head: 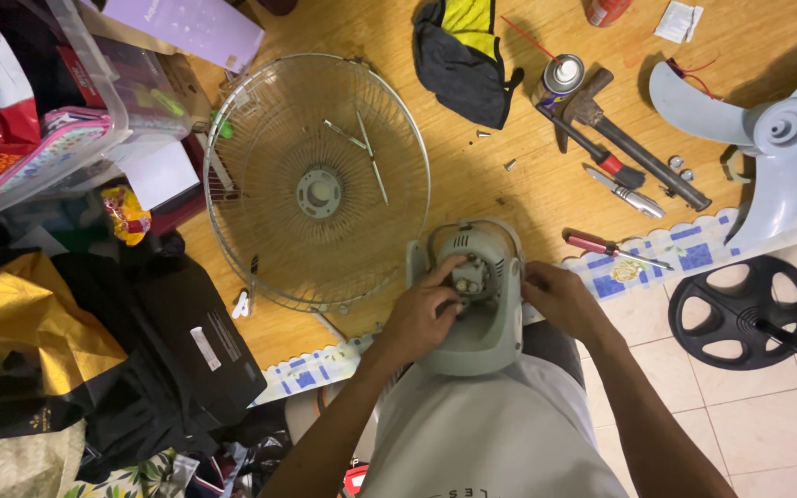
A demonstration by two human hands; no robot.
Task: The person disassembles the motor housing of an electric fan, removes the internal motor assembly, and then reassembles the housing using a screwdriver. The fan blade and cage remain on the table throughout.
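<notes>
The left hand [423, 309] is pressing curled fingers into the open middle of the housing [472, 300], pinching at a small part there; what it grips I cannot tell. The right hand [560, 297] is clasping the housing's right edge, steadying it. The grille [260, 240] is lying beyond the left hand; the screwdriver [612, 249] is lying just beyond the right.

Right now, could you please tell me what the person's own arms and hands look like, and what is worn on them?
Both forearms are bare up to the bottom edge of the picture: no sleeves show. The left hand and the right hand wear no gloves, and no watch, ring or bracelet can be seen. Between the arms, light grey clothing covers the lap.
</notes>
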